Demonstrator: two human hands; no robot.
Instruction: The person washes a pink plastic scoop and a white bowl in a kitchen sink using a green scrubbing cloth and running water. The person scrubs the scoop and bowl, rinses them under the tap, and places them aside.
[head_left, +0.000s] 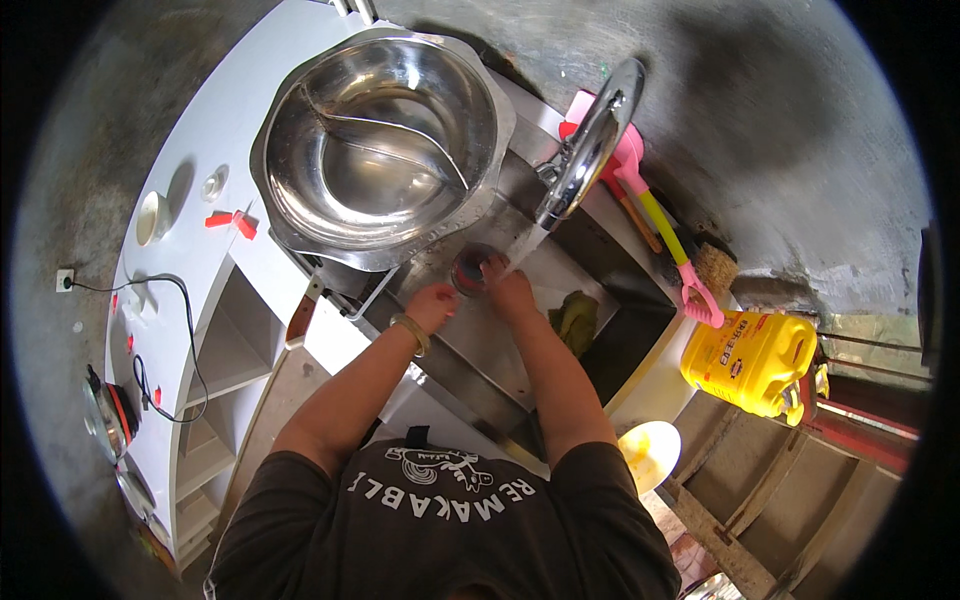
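My right hand (512, 291) reaches down into the stainless steel sink (517, 352), its fingertips at the edge of a round, dark reddish drain fitting (472, 268). A stream of water (525, 249) runs from the curved chrome faucet (592, 146) onto that hand. Left of the drain is my left hand (433, 307), fingers curled, with a bangle on the wrist. Whether either hand grips anything is too small to tell. A wet green cloth (576, 322) lies on the sink floor, right of my right forearm.
A divided stainless steel hot pot (382, 142) rests over the sink's far left part. Beside the sink stand a yellow plastic jug (746, 364) and a pink-and-yellow toy shovel (660, 221). A cleaver (301, 319), a white cup (154, 217) and a black cord (199, 337) are at left.
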